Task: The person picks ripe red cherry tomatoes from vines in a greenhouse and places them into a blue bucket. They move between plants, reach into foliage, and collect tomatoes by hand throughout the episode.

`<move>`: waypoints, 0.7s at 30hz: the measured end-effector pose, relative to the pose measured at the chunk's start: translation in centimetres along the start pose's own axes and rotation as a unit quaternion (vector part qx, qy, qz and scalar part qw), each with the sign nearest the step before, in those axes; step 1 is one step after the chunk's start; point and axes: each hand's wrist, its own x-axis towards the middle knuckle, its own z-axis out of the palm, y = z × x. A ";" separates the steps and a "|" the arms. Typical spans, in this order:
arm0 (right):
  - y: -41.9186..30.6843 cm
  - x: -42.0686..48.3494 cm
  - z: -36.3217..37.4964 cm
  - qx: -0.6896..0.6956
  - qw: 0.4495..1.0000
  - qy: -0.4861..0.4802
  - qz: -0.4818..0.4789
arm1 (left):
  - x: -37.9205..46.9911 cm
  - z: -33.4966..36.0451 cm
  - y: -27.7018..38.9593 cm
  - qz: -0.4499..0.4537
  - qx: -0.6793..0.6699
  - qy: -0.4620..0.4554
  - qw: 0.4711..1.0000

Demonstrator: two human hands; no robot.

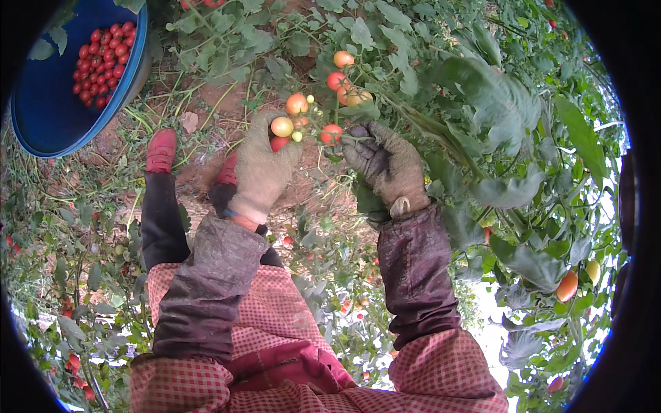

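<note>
My left hand (266, 162), in a dirty knitted work glove, is curled around the lower tomatoes of a cluster. A red tomato (279, 143) shows between its fingers and thumb, and a pale orange tomato (282, 127) sits just above them. My right hand (387, 162), gloved and darkly stained at the fingers, pinches the green stem (359, 138) beside another red tomato (331, 134). Its fingertips partly hide the stem. Small green tomatoes (297, 136) hang between the hands. Farther up the vine are more ripening tomatoes (338, 81).
A blue bucket (46, 118) holding many small red tomatoes (103, 64) stands at upper left. Leafy tomato plants (485, 103) crowd the right side, with orange fruit (567, 286) low down. Red shoes (161, 149) stand on soil (201, 178) strewn with vines.
</note>
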 end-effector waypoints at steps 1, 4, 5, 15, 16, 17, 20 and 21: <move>-0.1 0.0 0.1 0.004 1.000 0.001 0.000 | -0.1 0.1 -0.1 0.013 -0.008 0.005 1.000; -0.2 -0.2 0.8 -0.005 1.000 0.014 -0.008 | 0.3 0.4 0.2 0.046 -0.006 -0.006 0.999; -0.2 -0.1 0.7 0.001 1.000 0.015 -0.010 | 0.4 0.5 0.3 0.043 0.012 0.005 0.999; -0.8 0.7 2.0 0.006 0.999 0.021 -0.036 | 3.1 0.7 0.7 0.031 0.075 0.008 0.997; -1.0 0.7 2.1 0.009 0.999 0.020 -0.037 | 3.3 0.6 0.8 0.036 0.072 0.004 0.997; -1.0 0.8 2.1 0.012 0.999 0.019 -0.039 | 3.5 0.6 0.8 0.040 0.069 0.000 0.997; -1.7 1.5 2.6 0.027 0.999 0.005 -0.045 | 5.0 0.6 -0.5 0.165 0.147 0.023 0.975; -2.0 1.8 2.7 0.030 0.998 0.003 -0.047 | 5.5 0.6 -0.6 0.157 0.166 0.006 0.974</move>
